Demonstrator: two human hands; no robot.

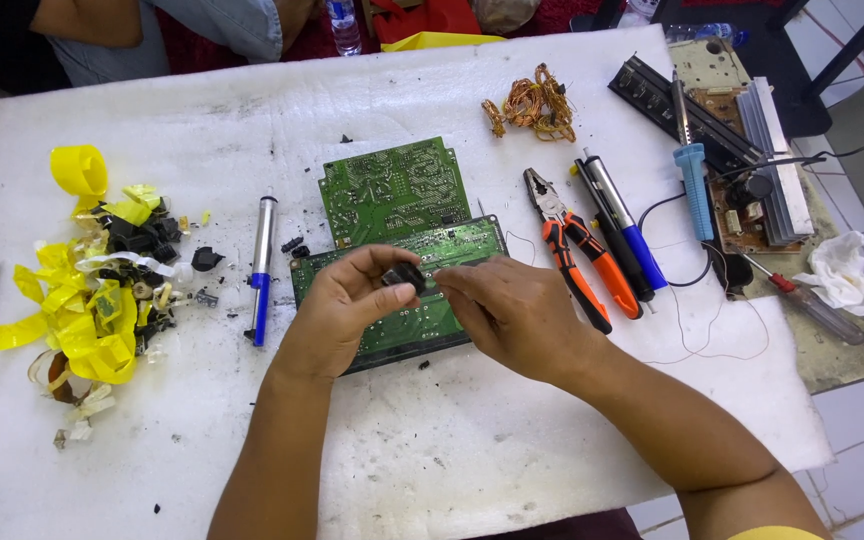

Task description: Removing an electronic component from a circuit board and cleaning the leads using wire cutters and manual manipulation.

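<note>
I see a white foam sheet (402, 440) with a long green circuit board (422, 330) lying at its middle. Over that board my left hand (337, 310) pinches a small black plastic component (404, 277), and my right hand (512, 315) closes its fingertips on its other side. Orange-handled pliers (572, 255) lie right of the board, a silver-blue desoldering pump (262, 265) left.

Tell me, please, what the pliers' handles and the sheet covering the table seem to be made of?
The pliers have handles that look like orange and black rubber or plastic sleeves, matte, over grey metal jaws. The table sheet looks like white foam: soft, pitted, with rough-cut edges.
</note>
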